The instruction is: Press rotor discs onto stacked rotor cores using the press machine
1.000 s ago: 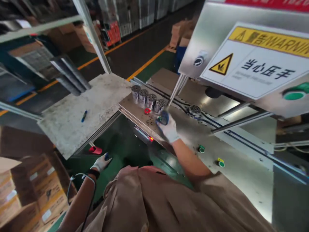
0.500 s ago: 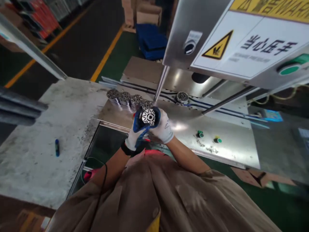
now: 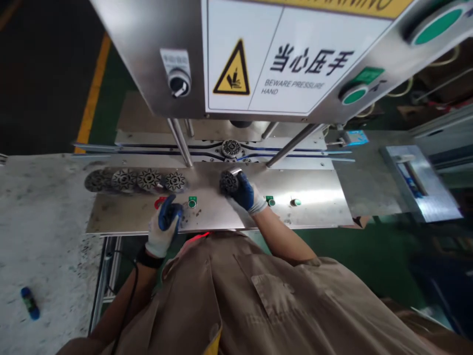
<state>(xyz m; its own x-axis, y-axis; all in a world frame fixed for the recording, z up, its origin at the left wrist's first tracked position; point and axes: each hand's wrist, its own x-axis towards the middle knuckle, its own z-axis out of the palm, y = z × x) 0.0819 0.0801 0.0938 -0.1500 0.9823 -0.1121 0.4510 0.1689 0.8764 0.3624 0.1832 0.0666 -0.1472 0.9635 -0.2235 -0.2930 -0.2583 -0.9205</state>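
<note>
My right hand (image 3: 246,193), in a white glove with blue palm, grips a round slotted metal motor core (image 3: 229,182) above the steel plate. Its star-patterned face is tilted toward me. Apart from it, my gloved left hand (image 3: 168,219) hovers near the plate's front edge, fingers apart and nothing in them. Close by are a red button (image 3: 160,202) and a green button (image 3: 192,202). Another such core (image 3: 231,148) sits in the press fixture between the steel posts. A row of several more cores (image 3: 149,180) stands at the plate's left end.
The press housing (image 3: 185,29) with its warning sign hangs over the fixture on steel posts (image 3: 291,145). Green buttons (image 3: 295,202) line the plate's right front. A blue marker-like tube (image 3: 30,303) lies on the worn table (image 3: 55,256). A metal block (image 3: 421,182) stands at the right.
The view has swung right toward the press. My left hand has let go of the core and moved away; my right hand carries it alone, tilted, nearer the fixture.
</note>
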